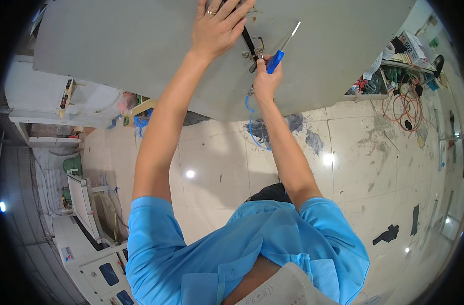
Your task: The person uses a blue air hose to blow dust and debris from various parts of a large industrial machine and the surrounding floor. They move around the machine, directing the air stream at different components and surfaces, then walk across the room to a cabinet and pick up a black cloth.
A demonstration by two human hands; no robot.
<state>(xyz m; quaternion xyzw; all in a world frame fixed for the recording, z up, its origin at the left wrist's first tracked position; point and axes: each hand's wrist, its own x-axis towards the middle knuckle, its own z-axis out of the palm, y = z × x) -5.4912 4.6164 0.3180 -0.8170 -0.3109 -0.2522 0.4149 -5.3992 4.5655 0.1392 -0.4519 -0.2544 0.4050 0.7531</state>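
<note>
Pressing flat on the grey panel (pixel 140 46), your left hand (pixel 219 25) lies spread and open at its top edge, fingers over the black strap (pixel 249 40), gripping nothing. Just right of it sits the metal bracket (pixel 256 55), touching your right hand (pixel 266 76), which is closed around the blue-handled screwdriver (pixel 280 51), shaft angled up and right. The panel's lower edge curves past your forearms; beyond it, open tiled floor (pixel 354 152), with cable clutter (pixel 407 104) far right.
</note>
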